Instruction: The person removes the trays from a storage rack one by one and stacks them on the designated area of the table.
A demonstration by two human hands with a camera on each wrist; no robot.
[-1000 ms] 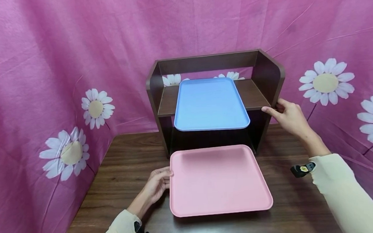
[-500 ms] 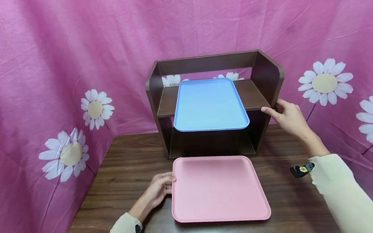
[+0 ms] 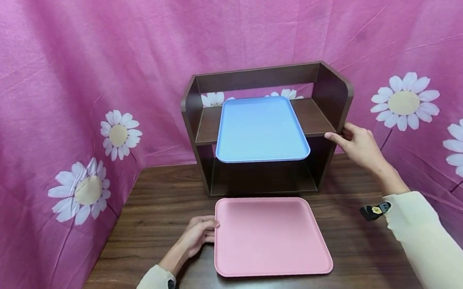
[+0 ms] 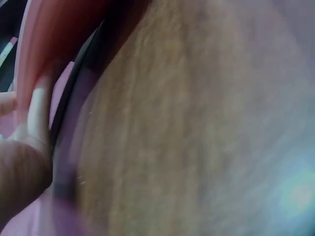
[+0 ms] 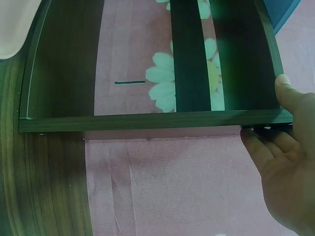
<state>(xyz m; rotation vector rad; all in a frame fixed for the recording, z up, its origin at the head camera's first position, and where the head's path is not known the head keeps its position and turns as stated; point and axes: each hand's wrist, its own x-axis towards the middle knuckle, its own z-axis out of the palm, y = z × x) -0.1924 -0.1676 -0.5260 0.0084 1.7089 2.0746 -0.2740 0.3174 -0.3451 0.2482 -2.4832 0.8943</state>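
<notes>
In front of the brown shelf (image 3: pixel 312 115), the left hand (image 3: pixel 196 237) pinches a pink tray (image 3: pixel 271 237) — the right hand (image 3: pixel 362 149) grips the shelf's right side, near a blue tray (image 3: pixel 261 130).

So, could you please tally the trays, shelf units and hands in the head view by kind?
Trays: 2 (pink tray, blue tray)
Shelf units: 1 (brown shelf unit)
Hands: 2 (left hand, right hand)
Total: 5

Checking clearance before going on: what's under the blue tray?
The blue tray lies on the shelf, which shows to either side. Its front juts past the shelf, above the lower compartment. Whatever is between tray and shelf is covered.
</notes>
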